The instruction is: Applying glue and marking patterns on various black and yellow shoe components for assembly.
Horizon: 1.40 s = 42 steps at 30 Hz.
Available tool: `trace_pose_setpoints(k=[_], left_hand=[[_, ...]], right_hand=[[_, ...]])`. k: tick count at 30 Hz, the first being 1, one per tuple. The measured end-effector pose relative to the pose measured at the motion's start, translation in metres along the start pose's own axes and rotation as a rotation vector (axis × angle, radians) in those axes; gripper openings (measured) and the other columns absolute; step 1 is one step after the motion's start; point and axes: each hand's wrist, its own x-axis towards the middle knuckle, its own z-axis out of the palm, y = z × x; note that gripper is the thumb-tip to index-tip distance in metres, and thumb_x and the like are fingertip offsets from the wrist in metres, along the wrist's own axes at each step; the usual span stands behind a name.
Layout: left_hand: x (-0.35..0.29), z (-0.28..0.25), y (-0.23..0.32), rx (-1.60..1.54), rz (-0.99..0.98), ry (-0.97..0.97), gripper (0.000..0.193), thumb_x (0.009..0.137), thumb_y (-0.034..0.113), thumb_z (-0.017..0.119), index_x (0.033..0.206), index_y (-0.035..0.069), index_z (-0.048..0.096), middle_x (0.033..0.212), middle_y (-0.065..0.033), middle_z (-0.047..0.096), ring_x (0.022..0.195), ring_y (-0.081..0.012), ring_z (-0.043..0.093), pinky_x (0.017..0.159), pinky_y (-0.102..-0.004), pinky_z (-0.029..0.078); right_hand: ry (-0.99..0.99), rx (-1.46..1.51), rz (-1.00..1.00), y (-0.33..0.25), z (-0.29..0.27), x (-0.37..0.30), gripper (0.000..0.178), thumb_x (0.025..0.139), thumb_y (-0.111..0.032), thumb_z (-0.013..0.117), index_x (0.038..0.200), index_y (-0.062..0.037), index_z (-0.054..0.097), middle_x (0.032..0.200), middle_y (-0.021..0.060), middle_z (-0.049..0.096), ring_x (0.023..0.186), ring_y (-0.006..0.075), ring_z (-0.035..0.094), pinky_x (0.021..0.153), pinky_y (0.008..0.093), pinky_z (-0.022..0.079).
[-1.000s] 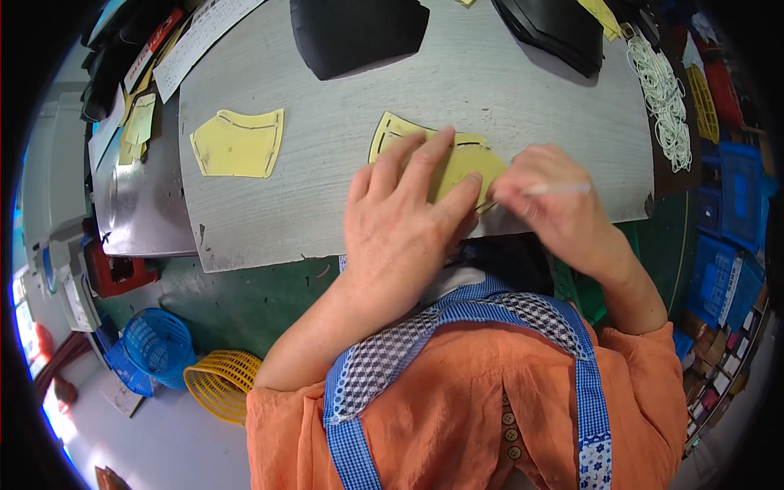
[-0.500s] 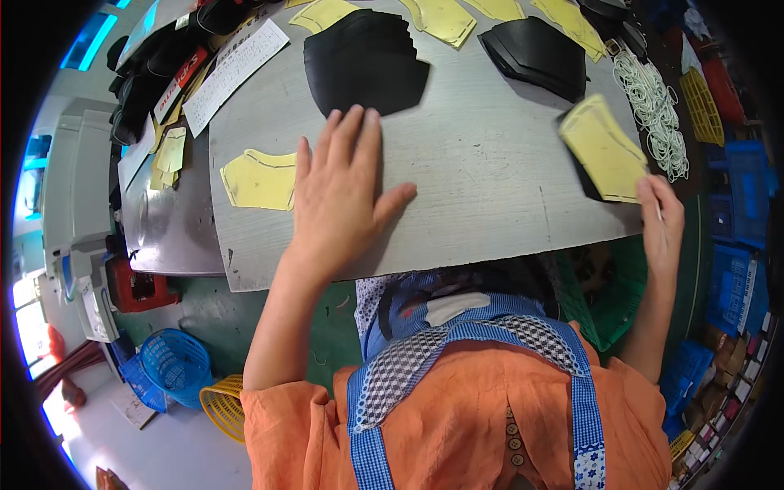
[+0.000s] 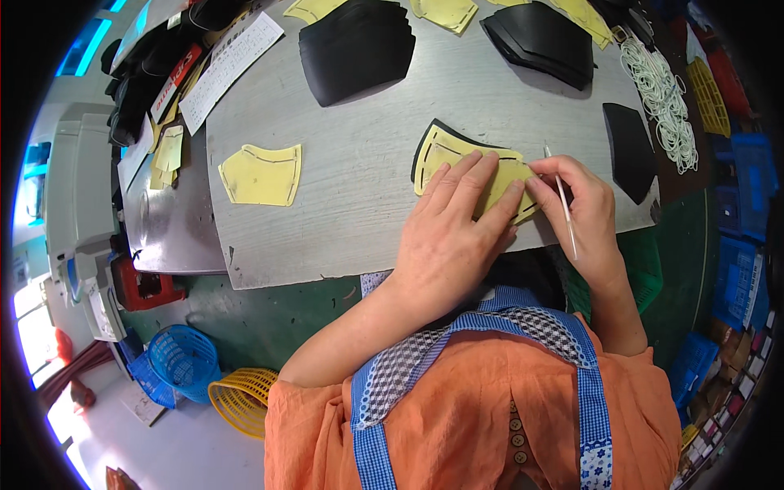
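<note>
A yellow pattern template point(image 3: 445, 153) with slots along its edges lies over a black sheet piece point(image 3: 420, 155), which shows as a dark rim at the left and top. My left hand point(image 3: 449, 220) presses flat on the template, fingers stretched out. In my right hand point(image 3: 594, 216) a thin whitish marking pen point(image 3: 565, 208) is pinched, its tip up beside the template's right end. That hand's fingertips are close to the template's edge; whether they touch it I cannot tell. Part of the template is hidden under my fingers. To the right, a single black piece point(image 3: 629, 153) lies at the table's edge.
Two stacks of black pieces, a left stack point(image 3: 357, 53) and a right stack point(image 3: 543, 45), sit farther back. Another yellow template point(image 3: 261, 175) lies at left. Coiled white cord point(image 3: 660, 106) borders the right side. A paper sheet point(image 3: 233, 69) is at the back left.
The template has come from the right edge to the front middle, onto a black piece. My left hand moved right from near the left stack, whose protruding piece is gone. One black piece stays at right.
</note>
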Motion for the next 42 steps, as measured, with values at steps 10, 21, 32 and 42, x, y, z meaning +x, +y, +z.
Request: trace_pose_setpoints(k=[10,21,32,42], left_hand=[[-0.001,0.001,-0.002,0.031,-0.046,-0.017,0.045,0.078,0.014,0.074,0.122,0.012,0.064,0.136,-0.0194,0.052,0.129,-0.0377,0.05,0.108,-0.0532,0.039],[0.0,0.001,-0.003,0.028,-0.007,-0.029,0.033,0.076,0.011,0.071,0.109,0.009,0.067,0.126,-0.0188,0.052,0.12,-0.0379,0.052,0.104,-0.0538,0.041],[0.008,-0.012,-0.011,0.079,-0.047,-0.042,0.04,0.072,0.021,0.076,0.11,0.012,0.067,0.113,-0.0087,0.057,0.111,-0.0285,0.056,0.088,-0.0367,0.05],[0.053,-0.029,-0.025,0.046,0.045,-0.195,0.079,0.054,0.015,0.09,0.123,0.007,0.053,0.117,-0.0138,0.055,0.108,-0.0355,0.052,0.094,-0.0427,0.044]], right_hand=[[-0.011,0.335,-0.135,-0.019,-0.007,0.059,0.023,0.099,-0.022,0.058,0.101,-0.0002,0.066,0.084,0.0041,0.063,0.071,0.0102,0.058,0.064,0.0233,0.048],[-0.023,-0.259,-0.461,-0.025,0.041,0.109,0.02,0.095,-0.019,0.058,0.09,0.0,0.065,0.082,0.0137,0.065,0.074,0.0309,0.063,0.068,0.0382,0.05],[-0.311,0.061,-0.298,-0.014,-0.016,0.02,0.019,0.095,-0.021,0.061,0.089,-0.0033,0.065,0.081,0.0125,0.064,0.077,0.032,0.061,0.071,0.0393,0.049],[-0.012,-0.032,-0.107,-0.009,0.0,0.015,0.013,0.09,-0.012,0.068,0.098,-0.0019,0.066,0.09,0.0109,0.067,0.082,0.0183,0.064,0.073,0.033,0.05]])
